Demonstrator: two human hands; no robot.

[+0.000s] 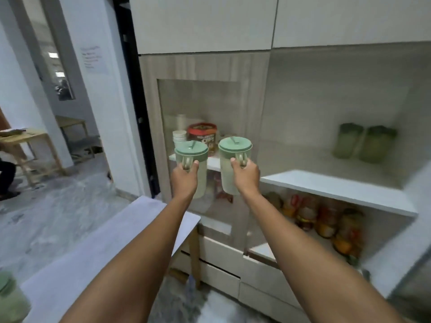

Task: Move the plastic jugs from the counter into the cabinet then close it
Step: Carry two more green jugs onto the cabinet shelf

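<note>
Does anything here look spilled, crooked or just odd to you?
Nothing stands out. The left hand and right hand each hold a green-lidded jug, left jug and right jug, upright by the handle, lids on, in front of the cabinet shelf. No spill shows.

Five green-lidded jugs (191, 169), two hands (184, 180), one red-lidded tub (202, 134)

White shelf (338, 190) bears two green jugs (363, 142); jars (326, 220) stand below.
</note>
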